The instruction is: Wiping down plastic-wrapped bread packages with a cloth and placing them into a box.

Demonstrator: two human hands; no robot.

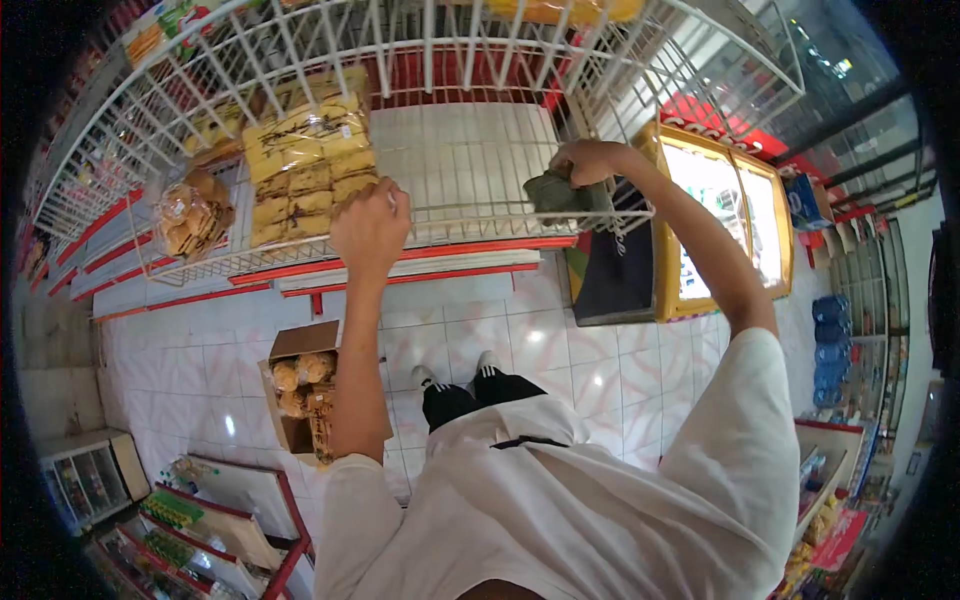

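My right hand (589, 163) grips a dark grey-green cloth (553, 195) at the right end of a white wire shelf basket (480, 221). My left hand (373, 225) rests at the basket's front rim, its fingers bent beside packed yellow bread slabs; whether it grips the wire is hard to tell. Clear-wrapped yellow bread packs (311, 150) lie in the basket left of centre. Farther left sits a clear bag of round buns (193, 214). Between the bread and the cloth, white shelf board shows through the wires.
An open cardboard box (304, 341) with bagged bread stands on the tiled floor (540, 337), partly behind my left forearm. A yellow-framed display freezer (664, 225) adjoins the shelf at right. Low red-edged shelves (289, 502) stand at lower left; blue water bottles (830, 349) are at far right.
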